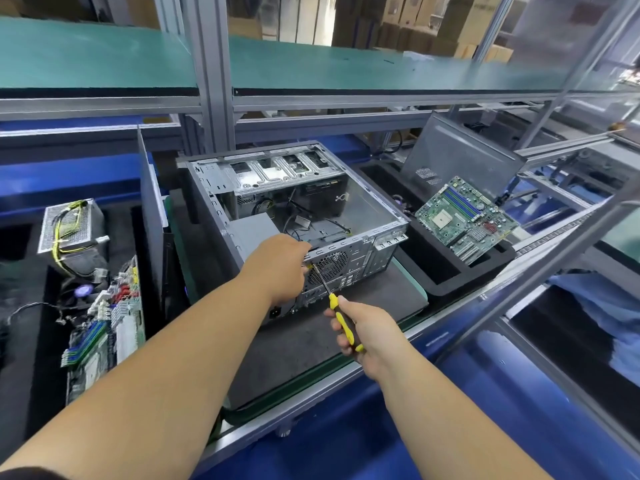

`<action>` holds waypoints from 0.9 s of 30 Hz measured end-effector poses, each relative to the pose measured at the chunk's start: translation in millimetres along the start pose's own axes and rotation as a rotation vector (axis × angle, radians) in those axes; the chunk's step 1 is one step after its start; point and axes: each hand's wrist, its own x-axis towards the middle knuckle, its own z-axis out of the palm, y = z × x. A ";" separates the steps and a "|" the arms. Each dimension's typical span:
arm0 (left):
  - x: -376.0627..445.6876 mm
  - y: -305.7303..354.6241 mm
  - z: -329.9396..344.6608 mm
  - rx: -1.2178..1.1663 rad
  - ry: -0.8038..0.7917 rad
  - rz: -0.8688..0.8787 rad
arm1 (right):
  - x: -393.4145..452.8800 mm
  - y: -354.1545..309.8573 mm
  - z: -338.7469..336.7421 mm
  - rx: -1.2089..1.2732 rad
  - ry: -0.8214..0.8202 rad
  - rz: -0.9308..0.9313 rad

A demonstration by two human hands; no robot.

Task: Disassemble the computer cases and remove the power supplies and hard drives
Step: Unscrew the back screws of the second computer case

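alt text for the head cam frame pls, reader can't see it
A person's right hand holds a yellow screwdriver with its tip at the rear panel of an open computer case lying on a grey mat, while the left hand rests on the same panel. A removed motherboard sits in a black tray to the right, a power supply to the left.

Bare matt metal computer case [360, 209], glossy yellow-black plastic screwdriver [341, 318] handle (thin metal shaft), dull grey mat [304, 344]
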 end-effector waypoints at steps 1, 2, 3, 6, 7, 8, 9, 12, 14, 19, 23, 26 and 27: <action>0.1 -0.2 0.7 -0.001 0.003 0.002 | -0.8 1.8 -0.7 0.094 -0.020 0.012; 0.1 -0.4 1.2 -0.001 0.008 0.006 | -1.2 3.8 -1.1 0.179 -0.039 0.025; 0.1 -0.6 1.6 -0.001 0.015 0.011 | -0.8 6.3 -1.0 0.245 -0.053 0.031; -0.2 -0.7 1.9 -0.004 0.032 0.024 | 1.5 12.1 2.3 0.259 -0.043 -0.044; -0.3 -0.6 1.9 -0.005 0.032 0.023 | 1.7 12.6 3.5 0.190 -0.005 -0.113; -0.5 -0.6 1.8 -0.009 0.032 0.021 | 0.9 12.6 4.2 0.056 0.058 -0.205; -0.7 -0.6 2.0 -0.012 0.033 0.020 | -1.1 12.2 4.9 -0.149 0.148 -0.312; -1.0 -0.6 2.2 -0.009 0.035 0.021 | -2.9 13.1 6.0 -0.840 0.442 -0.608; -1.1 -0.5 1.9 -0.013 0.037 0.020 | -4.4 14.0 6.0 -0.949 0.476 -0.683; -1.3 -0.1 0.5 -0.016 0.028 0.014 | -1.7 5.0 4.1 -0.301 0.170 -0.218; -0.8 -0.3 0.0 -0.032 0.028 0.006 | -0.1 5.7 -5.0 0.111 0.017 -0.016; -0.7 0.8 0.6 -0.044 0.039 -0.013 | 1.3 10.9 -7.2 0.220 -0.048 -0.006; -0.7 1.4 1.5 -0.040 0.048 -0.022 | 1.6 11.8 -5.6 0.186 -0.036 -0.031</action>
